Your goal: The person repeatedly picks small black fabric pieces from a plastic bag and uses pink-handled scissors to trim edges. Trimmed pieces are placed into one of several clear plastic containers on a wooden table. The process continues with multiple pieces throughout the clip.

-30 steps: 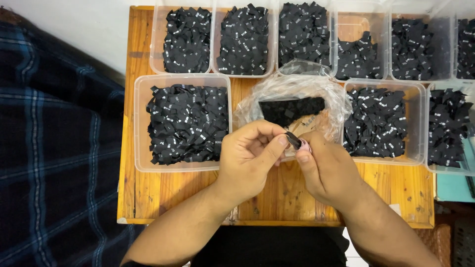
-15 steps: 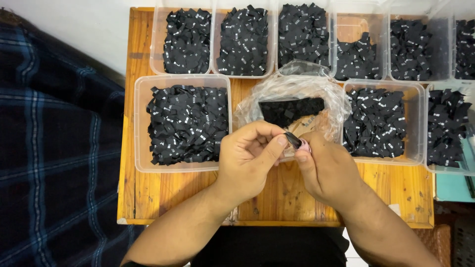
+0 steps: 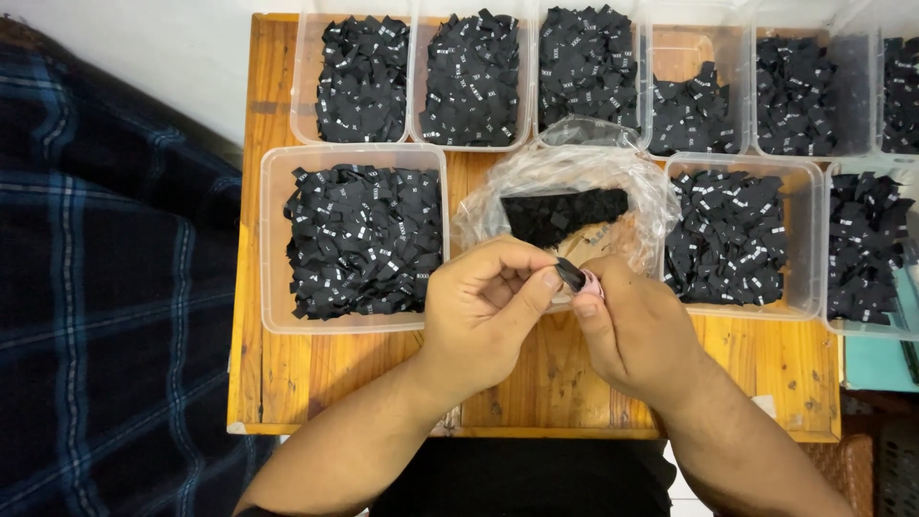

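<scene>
My left hand (image 3: 483, 311) and my right hand (image 3: 632, 325) meet over the middle of a wooden table (image 3: 316, 373). Between their fingertips they pinch a small black fabric label (image 3: 571, 276), with something small and pink showing just beside it. Right behind the hands lies a crumpled clear plastic bag (image 3: 574, 187) with a heap of black labels inside. A clear tub (image 3: 354, 239) full of black labels with white print stands just left of my left hand.
Several more clear tubs of black labels line the back of the table (image 3: 474, 77) and its right side (image 3: 732, 239). A dark blue plaid cloth (image 3: 105, 287) covers the floor on the left. A teal object (image 3: 876, 364) sits off the table's right edge.
</scene>
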